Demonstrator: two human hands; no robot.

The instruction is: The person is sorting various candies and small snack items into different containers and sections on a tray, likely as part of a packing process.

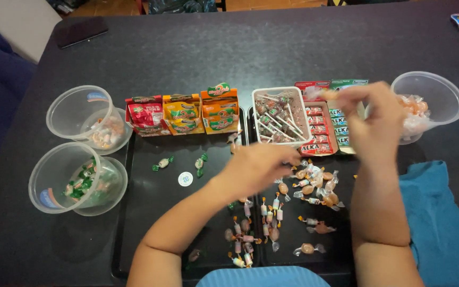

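**Hands over a spread of wrapped candies**

The wrapped candies [293, 207] lie scattered on two black trays [150, 223] near the tabletop's near edge, twist ends pointing every way, with no shared long axis. The left hand [258, 166] hovers low over the scatter, fingers curled; motion blur hides whether its grip holds a piece. The right hand [375, 119] is raised above the right tray, its fingertips pinched together on something pale and small, too blurred to name.

Behind the candies, along the trays' far edge, stand three small cartons: one red [144, 114], two orange [203, 111]. Right of them sits a white square tub of lollipops [281, 117], sticks lying mostly aslant, then flat red and green packs [322, 130] in an open box.

Toward the tabletop's left edge are two pairs of clear round tubs, one [88, 119] with orange sweets, one [75, 178] with green. A clear tub [431, 101] of orange candies sits toward the right edge, and a blue cloth [439, 223] lies at the near right corner. A dark phone [81, 31] rests at the far left corner.
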